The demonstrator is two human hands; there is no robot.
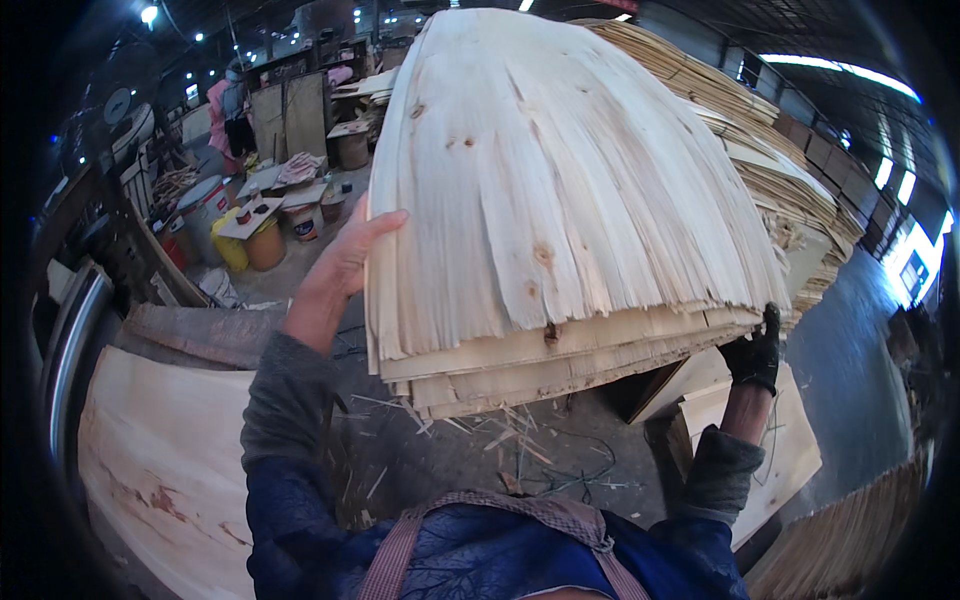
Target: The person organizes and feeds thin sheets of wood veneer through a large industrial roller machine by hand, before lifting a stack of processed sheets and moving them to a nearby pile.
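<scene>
Several thin wood veneer sheets (560,200), pale and knotted with ragged near edges, are held up in front of me as a loose, layered stack. My bare left hand (352,248) is closed on the stack's left edge, its thumb lying on the top sheet and its other fingers hidden beneath. At the near right corner, my right hand (757,352) in a dark glove grips the same stack, with most of its fingers out of sight. The lower sheets stick out unevenly toward me under the top one.
A tall pile of veneer (815,200) rises behind at the right. At lower left a wide veneer sheet (165,455) lies beside a shiny metal roller (75,335). Wood scraps (515,435) and a cable litter the floor. Buckets (265,243) and a person (235,115) are farther left.
</scene>
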